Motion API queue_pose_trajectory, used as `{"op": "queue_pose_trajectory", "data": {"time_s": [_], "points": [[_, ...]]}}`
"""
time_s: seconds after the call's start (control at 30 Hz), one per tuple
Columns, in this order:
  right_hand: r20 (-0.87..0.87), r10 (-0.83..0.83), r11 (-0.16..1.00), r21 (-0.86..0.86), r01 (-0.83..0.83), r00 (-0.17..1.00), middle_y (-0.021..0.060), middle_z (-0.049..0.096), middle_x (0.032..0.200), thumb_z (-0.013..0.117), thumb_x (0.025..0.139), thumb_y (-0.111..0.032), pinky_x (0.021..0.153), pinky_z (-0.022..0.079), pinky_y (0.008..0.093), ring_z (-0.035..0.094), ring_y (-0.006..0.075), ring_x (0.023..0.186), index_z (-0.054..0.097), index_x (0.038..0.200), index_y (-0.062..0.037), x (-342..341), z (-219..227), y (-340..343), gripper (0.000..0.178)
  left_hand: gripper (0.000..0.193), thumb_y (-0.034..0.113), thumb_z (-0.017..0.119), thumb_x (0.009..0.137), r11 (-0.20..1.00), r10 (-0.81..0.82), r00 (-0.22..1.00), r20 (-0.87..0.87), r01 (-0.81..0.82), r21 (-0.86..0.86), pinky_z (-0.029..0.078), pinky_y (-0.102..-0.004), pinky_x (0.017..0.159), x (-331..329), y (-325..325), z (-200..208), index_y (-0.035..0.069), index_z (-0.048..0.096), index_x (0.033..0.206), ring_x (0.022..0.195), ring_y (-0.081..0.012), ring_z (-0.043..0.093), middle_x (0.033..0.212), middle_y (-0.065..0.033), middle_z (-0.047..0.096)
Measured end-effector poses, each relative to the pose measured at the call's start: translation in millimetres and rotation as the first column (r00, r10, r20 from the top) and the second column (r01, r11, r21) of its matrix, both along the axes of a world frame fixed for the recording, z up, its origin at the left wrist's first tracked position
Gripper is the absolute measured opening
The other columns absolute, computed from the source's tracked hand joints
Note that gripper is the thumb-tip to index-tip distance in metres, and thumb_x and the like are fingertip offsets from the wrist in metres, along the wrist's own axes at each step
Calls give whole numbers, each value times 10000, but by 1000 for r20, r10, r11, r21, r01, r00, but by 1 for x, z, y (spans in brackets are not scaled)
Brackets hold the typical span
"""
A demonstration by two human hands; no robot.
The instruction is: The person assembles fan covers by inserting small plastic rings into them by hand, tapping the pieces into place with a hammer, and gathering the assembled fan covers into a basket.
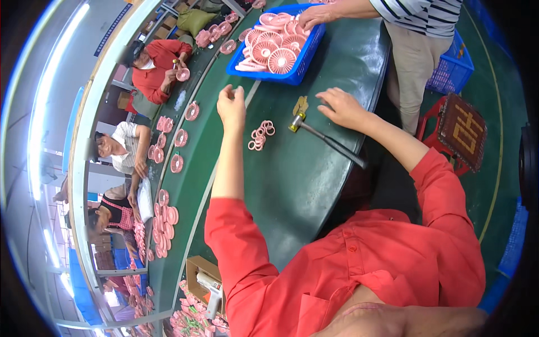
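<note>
My left hand [231, 106] is raised over the green table, fingers curled with a gap between the tips, and nothing shows in it. Farther right, my right hand [343, 109] has its fingers spread and holds nothing. Between them lies a small hammer [323, 135] with a yellow-faced head, its dark handle pointing toward the table's right edge. Beside its head is a little pile of flat yellowish-brown pieces [301, 105]. Several pink rings [261, 136] lie in a loose cluster nearer my left forearm. Beyond both hands stands a blue basket [292, 77] full of round slotted pink parts [270, 48].
A co-worker's hand [314, 16] reaches into the basket from the far right. Left runs a green conveyor belt [191, 146] carrying pink parts, with several people seated behind it. A red stool [457, 132] and a blue crate [453, 64] stand right. A cardboard box [196, 267] holds a white tool.
</note>
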State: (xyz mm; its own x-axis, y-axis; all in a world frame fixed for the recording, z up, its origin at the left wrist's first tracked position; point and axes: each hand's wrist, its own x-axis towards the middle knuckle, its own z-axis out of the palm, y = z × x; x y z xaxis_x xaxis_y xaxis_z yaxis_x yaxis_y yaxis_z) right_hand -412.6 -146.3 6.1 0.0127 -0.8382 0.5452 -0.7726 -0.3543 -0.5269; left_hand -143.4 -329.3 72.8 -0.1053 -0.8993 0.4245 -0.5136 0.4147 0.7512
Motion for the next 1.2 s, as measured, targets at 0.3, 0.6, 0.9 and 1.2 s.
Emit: {"op": "queue_pose_trajectory", "data": {"time_s": [0.3, 0.6, 0.9, 1.2], "points": [[-54, -59, 997, 38, 61, 997, 118, 657, 896, 623, 841, -185, 764, 523, 446, 648, 318, 886, 635, 912, -66, -17, -41, -15, 139, 788, 559, 689, 706, 918, 210, 885, 416, -325, 226, 480, -425, 982, -94, -90, 40, -40, 619, 1214, 1150, -356, 623, 1200, -269, 641], [-28, -15, 998, -62, 14, 999, 111, 631, 807, 619, 824, -141, 686, 523, 442, 644, 317, 800, 617, 821, -58, -5, -36, -29, 84, 381, 103, 704, 785, 994, -3, 882, -472, 54, 96, 541, -284, 740, -43, -84, 28, -83, 643, 1112, 840, -158, 665, 986, -106, 704], [-86, -48, 999, 1, 48, 995, 111, 609, 818, 635, 809, -128, 703, 519, 447, 631, 318, 827, 606, 823, -57, -16, -39, -13, 77, 576, 17, 704, 604, 756, -211, 594, 776, 603, -255, 516, -419, 637, 44, 207, -21, 58, 630, 1174, 742, -308, 596, 897, -117, 570], [-153, -75, 997, -1, 75, 985, 112, 610, 837, 632, 813, -127, 707, 521, 447, 630, 315, 843, 599, 867, -60, -19, -41, -11, 93, 372, 253, 775, 776, 878, -210, 762, 613, 423, -225, 507, -410, 690, -2, 125, 21, 31, 655, 1050, 798, -314, 615, 887, -146, 593]]}}
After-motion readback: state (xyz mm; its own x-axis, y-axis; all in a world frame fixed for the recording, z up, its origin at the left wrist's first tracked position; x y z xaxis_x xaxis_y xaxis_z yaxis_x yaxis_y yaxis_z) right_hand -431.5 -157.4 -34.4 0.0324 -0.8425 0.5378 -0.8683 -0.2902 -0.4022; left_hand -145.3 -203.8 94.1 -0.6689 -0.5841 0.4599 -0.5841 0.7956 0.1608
